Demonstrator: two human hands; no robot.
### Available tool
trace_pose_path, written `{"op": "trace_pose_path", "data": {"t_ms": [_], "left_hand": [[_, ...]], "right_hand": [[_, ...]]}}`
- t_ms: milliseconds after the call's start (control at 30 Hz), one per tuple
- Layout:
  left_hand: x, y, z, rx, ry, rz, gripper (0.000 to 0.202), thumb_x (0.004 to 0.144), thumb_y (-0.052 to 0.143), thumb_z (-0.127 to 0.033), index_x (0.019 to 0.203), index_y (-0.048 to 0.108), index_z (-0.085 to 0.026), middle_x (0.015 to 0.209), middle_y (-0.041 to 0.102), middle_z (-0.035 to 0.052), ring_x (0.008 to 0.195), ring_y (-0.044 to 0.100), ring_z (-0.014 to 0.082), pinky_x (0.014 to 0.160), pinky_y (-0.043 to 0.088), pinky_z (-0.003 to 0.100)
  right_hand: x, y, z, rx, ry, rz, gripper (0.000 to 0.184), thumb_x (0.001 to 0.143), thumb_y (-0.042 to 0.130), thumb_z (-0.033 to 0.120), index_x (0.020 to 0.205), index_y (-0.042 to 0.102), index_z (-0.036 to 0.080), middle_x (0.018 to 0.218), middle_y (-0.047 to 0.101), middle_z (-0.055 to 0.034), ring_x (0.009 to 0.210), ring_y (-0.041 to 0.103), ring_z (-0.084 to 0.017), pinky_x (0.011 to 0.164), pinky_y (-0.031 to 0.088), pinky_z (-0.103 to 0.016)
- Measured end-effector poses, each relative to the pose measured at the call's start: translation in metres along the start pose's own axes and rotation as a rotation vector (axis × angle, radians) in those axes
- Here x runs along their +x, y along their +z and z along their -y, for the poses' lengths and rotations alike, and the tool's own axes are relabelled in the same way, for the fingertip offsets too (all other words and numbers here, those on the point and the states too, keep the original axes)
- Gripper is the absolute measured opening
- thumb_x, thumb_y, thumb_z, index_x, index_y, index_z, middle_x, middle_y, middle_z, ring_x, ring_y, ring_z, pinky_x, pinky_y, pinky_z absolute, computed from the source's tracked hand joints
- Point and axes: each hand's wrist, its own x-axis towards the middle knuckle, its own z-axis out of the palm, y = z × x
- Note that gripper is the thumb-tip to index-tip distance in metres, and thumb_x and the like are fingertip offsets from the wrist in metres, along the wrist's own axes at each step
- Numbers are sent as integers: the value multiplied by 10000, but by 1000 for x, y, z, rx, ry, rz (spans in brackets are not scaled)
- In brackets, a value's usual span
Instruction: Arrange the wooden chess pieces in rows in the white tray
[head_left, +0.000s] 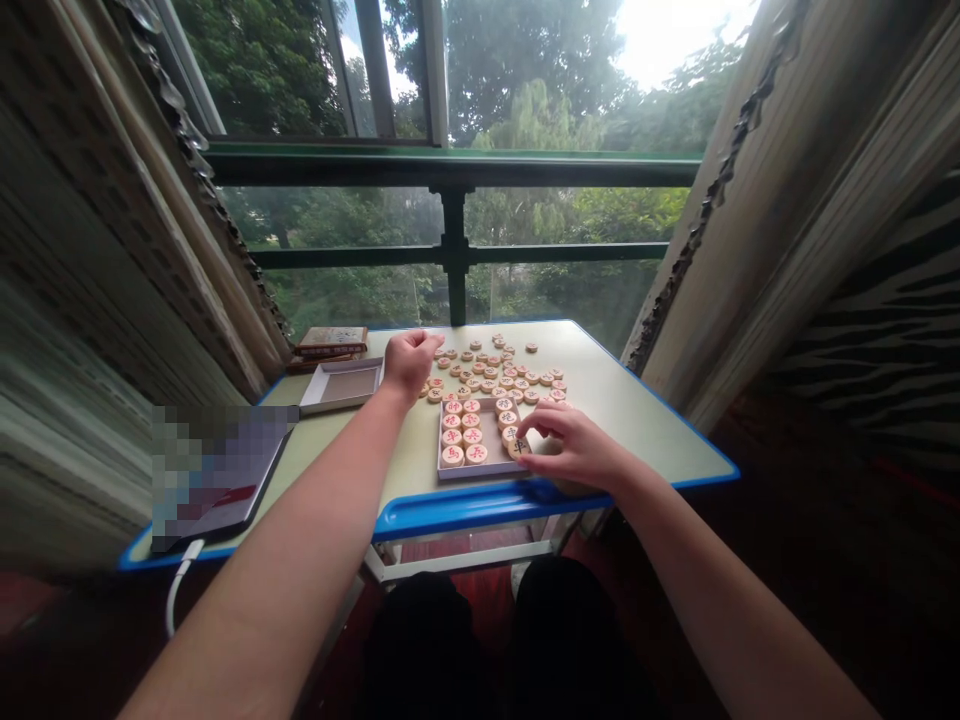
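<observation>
A shallow white box (443, 474) lies near the table's front edge. Two columns of Chinese chess pieces with red characters (472, 437) fill its left side, and pieces with black characters (508, 418) line its right side. The fingers of my right hand (574, 445) are closed on a black-character Chinese chess piece (519, 449) at the box's lower right corner. Above the table, left of the loose pieces, my left hand (412, 362) is curled closed; whatever lies inside it is hidden.
Several loose chess pieces (489, 372) are scattered behind the box. To the left are a second shallow tray (341, 385), stacked books (330, 342) and a tablet (232, 480) with a white cable (178, 585). Curtains and a green window rail (454, 170) border the table (637, 430).
</observation>
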Motion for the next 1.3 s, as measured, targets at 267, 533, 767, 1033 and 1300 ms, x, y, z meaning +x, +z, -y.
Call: {"op": "trace_pose_path", "data": {"t_ms": [267, 533, 767, 1033, 1300], "left_hand": [[2, -3, -7, -117, -85, -26, 277, 623, 584, -274, 476, 365, -188, 413, 314, -64, 388, 251, 52, 386, 218, 213], [1, -4, -13, -211, -160, -67, 287, 610, 591, -256, 472, 348, -189, 390, 313, -69, 363, 245, 44, 364, 201, 204], [7, -3, -4, -171, -118, -57, 265, 607, 592, -253, 476, 372, -186, 407, 328, -63, 373, 247, 47, 372, 191, 214], [8, -3, 10, -15, -79, -9, 274, 601, 591, -293, 465, 375, -191, 416, 288, -67, 404, 255, 63, 397, 194, 220], [3, 2, 14, 219, 51, 55, 298, 612, 578, -303, 437, 368, -183, 414, 316, -59, 429, 295, 73, 442, 237, 218]], "right_hand": [[1, -1, -1, -15, 3, 18, 201, 706, 690, 338, 832, 655, 186, 728, 510, -4, 733, 475, -141, 679, 381, -260], [0, 1, -3, 9, -26, 12, 171, 717, 686, 322, 824, 675, 190, 752, 535, -16, 745, 491, -144, 696, 399, -269], [-1, 1, -1, 21, -33, 41, 174, 742, 669, 359, 746, 717, 192, 713, 511, -18, 714, 495, -136, 671, 412, -272], [2, -2, 0, 49, -29, -32, 198, 768, 628, 357, 786, 708, 177, 721, 544, -27, 693, 508, -135, 642, 414, -262], [47, -18, -43, -198, 125, 0, 233, 701, 598, 161, 902, 710, 202, 848, 585, -45, 732, 535, -150, 715, 430, -278]]}}
